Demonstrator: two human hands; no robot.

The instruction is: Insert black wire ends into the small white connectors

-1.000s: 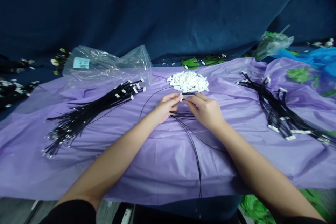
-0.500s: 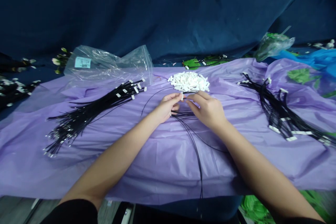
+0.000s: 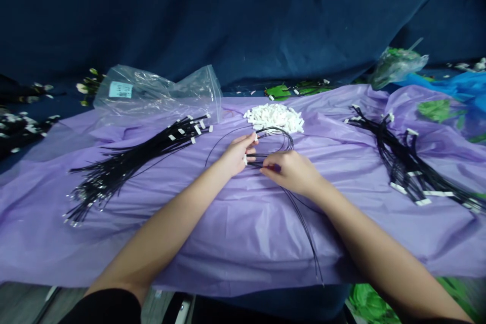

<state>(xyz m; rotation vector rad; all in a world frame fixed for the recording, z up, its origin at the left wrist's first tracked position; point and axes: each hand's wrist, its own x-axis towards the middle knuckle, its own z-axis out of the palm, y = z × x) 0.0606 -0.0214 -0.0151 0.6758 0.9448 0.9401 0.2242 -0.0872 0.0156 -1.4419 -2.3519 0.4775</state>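
Note:
My left hand (image 3: 240, 154) is closed on thin black wires with white connectors at their ends, one connector (image 3: 255, 136) at the fingertips and another (image 3: 245, 159) lower in the palm. To its right, my right hand (image 3: 290, 169) has thumb and finger close together beside the wires; whether a wire lies between them is too small to tell. The held black wires (image 3: 283, 134) loop round behind my right hand, and their loose ends (image 3: 309, 240) trail toward the table's front edge. Just behind the hands lies a pile of small white connectors (image 3: 274, 117).
On the purple cloth (image 3: 235, 233), a bundle of black wires (image 3: 132, 164) lies left and another (image 3: 406, 154) right. A clear plastic bag (image 3: 159, 92) is at the back left. Green leaves (image 3: 278, 92) and a blue sheet (image 3: 463, 88) lie behind.
My right hand has moved down from the upper connector to the lower wires. The wires now arch in a loop behind it, and their loose ends have swung right.

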